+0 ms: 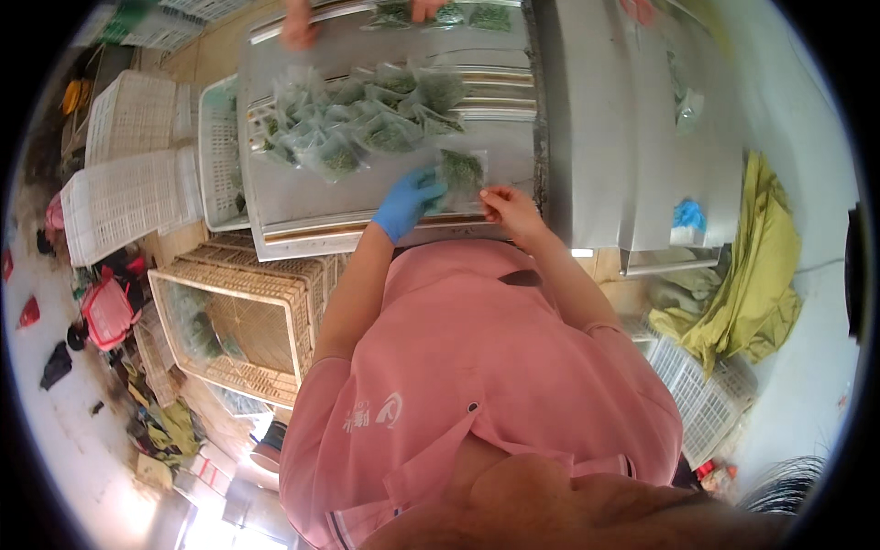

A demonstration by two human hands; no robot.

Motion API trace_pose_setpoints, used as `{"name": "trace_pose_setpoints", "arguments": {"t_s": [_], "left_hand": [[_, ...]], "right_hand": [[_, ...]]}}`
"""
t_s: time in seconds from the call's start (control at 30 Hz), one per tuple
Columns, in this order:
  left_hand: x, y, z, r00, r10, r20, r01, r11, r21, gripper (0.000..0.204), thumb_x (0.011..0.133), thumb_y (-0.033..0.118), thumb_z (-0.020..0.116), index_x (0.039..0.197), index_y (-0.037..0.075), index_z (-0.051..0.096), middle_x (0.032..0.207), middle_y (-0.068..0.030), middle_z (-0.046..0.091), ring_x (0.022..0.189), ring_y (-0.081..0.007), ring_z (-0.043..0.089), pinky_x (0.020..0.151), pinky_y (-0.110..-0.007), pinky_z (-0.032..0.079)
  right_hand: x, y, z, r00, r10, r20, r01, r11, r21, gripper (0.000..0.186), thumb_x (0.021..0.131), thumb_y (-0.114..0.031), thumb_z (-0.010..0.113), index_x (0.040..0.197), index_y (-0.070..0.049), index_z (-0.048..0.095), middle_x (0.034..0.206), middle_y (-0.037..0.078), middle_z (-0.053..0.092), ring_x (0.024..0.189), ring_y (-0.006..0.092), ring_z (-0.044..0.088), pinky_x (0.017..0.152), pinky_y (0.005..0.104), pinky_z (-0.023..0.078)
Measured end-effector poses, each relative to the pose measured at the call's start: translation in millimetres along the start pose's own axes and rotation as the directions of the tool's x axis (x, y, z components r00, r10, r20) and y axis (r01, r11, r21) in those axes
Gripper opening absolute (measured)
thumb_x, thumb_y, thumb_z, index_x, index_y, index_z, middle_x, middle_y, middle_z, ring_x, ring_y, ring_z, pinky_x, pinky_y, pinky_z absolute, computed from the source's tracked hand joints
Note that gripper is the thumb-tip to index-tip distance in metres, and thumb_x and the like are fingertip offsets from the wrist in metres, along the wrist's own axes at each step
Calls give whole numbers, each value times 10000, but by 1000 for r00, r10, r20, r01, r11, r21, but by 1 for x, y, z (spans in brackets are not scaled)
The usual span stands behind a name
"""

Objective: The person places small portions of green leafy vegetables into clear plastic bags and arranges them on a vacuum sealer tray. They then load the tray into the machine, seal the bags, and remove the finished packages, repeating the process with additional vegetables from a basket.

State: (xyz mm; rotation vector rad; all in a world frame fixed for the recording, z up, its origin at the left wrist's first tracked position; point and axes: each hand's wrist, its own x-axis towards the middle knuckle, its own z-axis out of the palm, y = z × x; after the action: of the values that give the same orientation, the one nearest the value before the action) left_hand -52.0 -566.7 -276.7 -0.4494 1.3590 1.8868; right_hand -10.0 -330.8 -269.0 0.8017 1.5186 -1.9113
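A small clear plastic bag of green herbs (461, 169) lies near the front edge of the metal worktop (367, 194). My left hand (408, 203), in a blue glove, has its fingers closed on the bag's left side. My bare right hand (515, 213) pinches the bag's lower right corner between thumb and fingertips. Just beyond, a loose pile of similar filled bags (390, 137) spreads over the worktop, several of them overlapping. Which way the bag's mouth faces I cannot tell.
Across the worktop, a co-worker's hands (298, 27) are beside more herb bags (490, 16). A pale green crate (213, 156) abuts the worktop's left side. A tan basket (291, 321) holding bags stands at lower left. A steel surface (596, 137) adjoins on the right.
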Motion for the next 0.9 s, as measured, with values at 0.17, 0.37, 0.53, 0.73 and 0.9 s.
{"name": "trace_pose_setpoints", "arguments": {"t_s": [0.17, 0.37, 0.53, 0.73, 0.9], "left_hand": [[26, -17, 26, 943, 331, -15, -243, 721, 649, 379, 858, 222, 695, 1199, 68, 640, 1084, -128, 681, 922, -260, 656, 774, -351, 521], [42, -41, 39, 778, 628, 26, -327, 370, 869, 330, 836, 279, 693, 1110, 96, 673, 1028, -165, 677, 913, -337, 660, 783, -406, 524], [18, -43, 22, 909, 412, 68, -277, 474, 836, 338, 818, 284, 711, 1094, 92, 676, 983, -150, 691, 886, -339, 666, 782, -426, 524], [9, -34, 23, 900, 433, 41, -212, 354, 911, 325, 807, 251, 734, 1075, 89, 645, 943, -128, 706, 866, -327, 675, 759, -419, 531], [9, -18, 53, 915, 401, 40, -225, 426, 876, 276, 826, 233, 721, 1044, 95, 622, 918, -104, 715, 828, -311, 683, 723, -408, 533]], "right_hand": [[17, -1, -43, 899, -437, -4, 264, 549, -793, 179, 922, -207, 630, 972, -37, 607, 669, 90, 636, 591, 199, 619, 610, 330, 514], [32, 24, -46, 710, -687, 157, 234, 19, -972, 189, 888, -255, 617, 914, -77, 560, 696, 131, 656, 660, 332, 656, 630, 430, 523], [-1, -6, -49, 847, -470, 249, 409, 276, -870, 256, 838, -286, 672, 938, -57, 614, 742, 126, 650, 704, 334, 634, 664, 449, 508], [-32, -1, -43, 525, -639, 562, 621, -164, -767, 245, 785, -249, 669, 942, -63, 640, 799, 96, 663, 736, 304, 642, 683, 425, 506], [-35, 35, -56, 646, -587, 489, 423, -258, -869, 206, 760, -175, 622, 951, -109, 663, 742, 31, 645, 711, 219, 644, 648, 370, 495]]}}
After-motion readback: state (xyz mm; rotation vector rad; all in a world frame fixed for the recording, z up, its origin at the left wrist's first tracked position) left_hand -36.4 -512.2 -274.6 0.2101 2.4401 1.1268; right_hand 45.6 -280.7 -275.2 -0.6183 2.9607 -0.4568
